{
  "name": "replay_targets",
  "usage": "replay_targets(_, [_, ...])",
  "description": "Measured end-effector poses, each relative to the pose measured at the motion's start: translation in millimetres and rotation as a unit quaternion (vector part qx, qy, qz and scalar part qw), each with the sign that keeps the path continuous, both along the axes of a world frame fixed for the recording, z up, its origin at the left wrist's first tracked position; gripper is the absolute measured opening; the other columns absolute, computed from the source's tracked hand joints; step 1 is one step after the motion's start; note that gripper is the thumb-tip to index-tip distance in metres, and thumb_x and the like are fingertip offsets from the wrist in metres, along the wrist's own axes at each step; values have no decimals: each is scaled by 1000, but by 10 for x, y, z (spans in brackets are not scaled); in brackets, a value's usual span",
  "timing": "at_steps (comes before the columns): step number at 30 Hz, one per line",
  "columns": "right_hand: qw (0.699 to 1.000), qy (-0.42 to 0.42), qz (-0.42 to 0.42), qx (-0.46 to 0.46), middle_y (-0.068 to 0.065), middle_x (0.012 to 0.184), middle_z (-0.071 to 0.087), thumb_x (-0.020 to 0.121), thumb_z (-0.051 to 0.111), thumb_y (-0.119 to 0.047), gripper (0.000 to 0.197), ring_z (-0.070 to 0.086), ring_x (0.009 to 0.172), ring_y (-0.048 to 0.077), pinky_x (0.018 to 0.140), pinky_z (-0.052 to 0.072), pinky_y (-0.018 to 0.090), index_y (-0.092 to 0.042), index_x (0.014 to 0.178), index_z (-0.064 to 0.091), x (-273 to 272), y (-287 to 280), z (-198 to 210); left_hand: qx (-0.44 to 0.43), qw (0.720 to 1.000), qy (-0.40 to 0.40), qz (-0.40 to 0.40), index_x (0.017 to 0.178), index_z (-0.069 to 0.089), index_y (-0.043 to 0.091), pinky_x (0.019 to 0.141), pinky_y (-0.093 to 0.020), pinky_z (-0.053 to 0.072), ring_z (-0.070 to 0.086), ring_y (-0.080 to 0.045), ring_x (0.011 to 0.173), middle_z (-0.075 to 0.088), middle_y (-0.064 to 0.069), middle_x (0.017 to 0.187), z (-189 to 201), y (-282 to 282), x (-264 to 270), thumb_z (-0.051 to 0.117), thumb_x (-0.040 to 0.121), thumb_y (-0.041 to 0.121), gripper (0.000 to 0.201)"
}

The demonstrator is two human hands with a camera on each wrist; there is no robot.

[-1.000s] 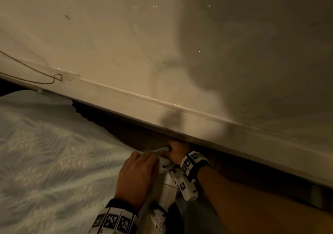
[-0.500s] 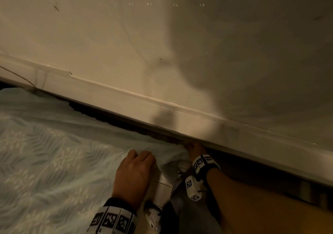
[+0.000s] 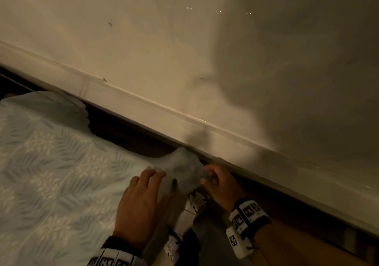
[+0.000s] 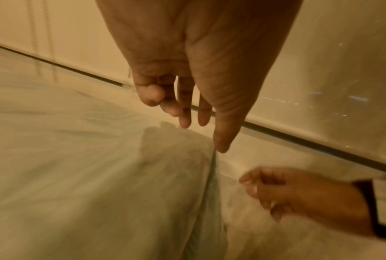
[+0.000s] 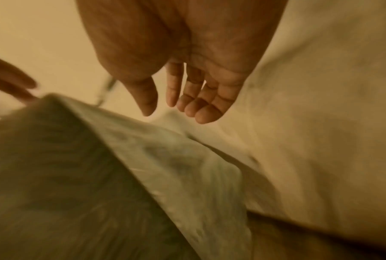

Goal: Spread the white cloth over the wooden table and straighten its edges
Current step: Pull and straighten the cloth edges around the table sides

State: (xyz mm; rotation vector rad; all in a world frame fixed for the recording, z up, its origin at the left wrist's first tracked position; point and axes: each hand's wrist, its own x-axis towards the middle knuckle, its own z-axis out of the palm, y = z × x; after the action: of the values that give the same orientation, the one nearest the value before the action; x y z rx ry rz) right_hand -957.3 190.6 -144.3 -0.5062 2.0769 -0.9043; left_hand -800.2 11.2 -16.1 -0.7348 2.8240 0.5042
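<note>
Cloth [image 3: 51,173] corner now up against the wall [image 3: 143,50], worktop [image 3: 127,136] strip still bare; left grip [image 3: 141,206] flat on it, right grip [image 3: 219,183] loose, empty.

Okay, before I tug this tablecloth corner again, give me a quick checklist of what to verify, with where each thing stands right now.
1. Left hand steadying the white cloth: ok, straight fingers rest on it near the corner.
2. Right hand gripping the corner: not ok, the right wrist view shows relaxed fingers holding nothing.
3. Corner lying flat: not ok, it is bunched and raised.
4. Cloth reaching the wall: not ok, a strip of bare wooden table shows beside it.
5. Other edges straight: cannot tell, out of view.
</note>
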Motion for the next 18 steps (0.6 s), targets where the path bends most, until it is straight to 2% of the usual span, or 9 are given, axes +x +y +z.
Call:
replay_targets(2, [988, 66, 128, -54, -8, 135, 48, 86, 64, -45, 50, 49, 121, 10, 99, 50, 33, -41, 133, 45, 33, -206, 346, -3, 998, -16, 59, 118, 57, 24, 72, -33, 54, 56, -20, 94, 52, 0, 119, 65, 24, 338, 57, 79, 58, 52])
replay_targets(4, [944, 161, 274, -87, -4, 142, 44, 87, 65, -41, 57, 43, 129, 17, 105, 43, 37, -42, 137, 38, 61, -474, 590, 3, 994, -24, 106, 109, 58, 23, 66, -36, 53, 56, -23, 86, 53, 0, 110, 82, 121, 696, 59, 73, 62, 53])
replay_targets(7, [865, 271, 412, -92, 4, 136, 46, 88, 68, -28, 53, 47, 121, 24, 95, 48, 40, -35, 134, 42, 97, -821, 724, -8, 983, -90, 159, 96, 58, 23, 55, -37, 52, 57, -29, 73, 54, -1, 95, -8, 379, 1231, 54, 65, 63, 51])
replay_targets(8, [848, 290, 433, -95, 6, 131, 48, 87, 68, -25, 49, 49, 116, 25, 90, 51, 39, -32, 131, 48, 89, -901, 724, -13, 978, -106, 179, 96, 58, 23, 53, -36, 53, 58, -29, 70, 54, -2, 93, -67, 459, 1378, 51, 63, 62, 52])
replay_targets(9, [844, 288, 445, -87, 6, 128, 49, 86, 69, -23, 45, 50, 112, 25, 87, 52, 38, -30, 128, 53, 46, -945, 761, -20, 974, -113, 195, 99, 61, 21, 53, -36, 54, 58, -29, 68, 55, -2, 93, -146, 537, 1491, 49, 63, 59, 54])
replay_targets(11, [820, 295, 483, -88, 3, 121, 50, 80, 75, -22, 42, 52, 105, 22, 79, 52, 33, -29, 117, 57, -38, -978, 791, -39, 972, -112, 205, 106, 68, 14, 57, -38, 55, 58, -30, 67, 59, -5, 95, -315, 682, 1659, 49, 67, 47, 54])
replay_targets(13, [801, 307, 506, -95, 1, 109, 56, 77, 77, -19, 28, 56, 94, 20, 71, 45, 26, -24, 99, 60, -126, -965, 811, -53, 978, -77, 185, 109, 71, 12, 63, -40, 53, 55, -29, 70, 61, -6, 100, -429, 792, 1681, 51, 74, 33, 45])
replay_targets(15, [803, 309, 503, -74, 0, 98, 59, 86, 69, -19, 7, 56, 86, 19, 68, 42, 26, -21, 87, 63, -213, -932, 843, -46, 982, -22, 183, 107, 69, 16, 64, -36, 51, 54, -26, 72, 63, -5, 99, -448, 851, 1586, 60, 74, 23, 35])
replay_targets(18, [816, 301, 492, -28, -4, 93, 56, 93, 61, -21, 7, 52, 86, 16, 73, 41, 26, -19, 87, 64, -276, -936, 950, -31, 976, 63, 208, 103, 61, 22, 66, -32, 53, 57, -22, 76, 64, -1, 96, -407, 908, 1400, 74, 67, 17, 38])
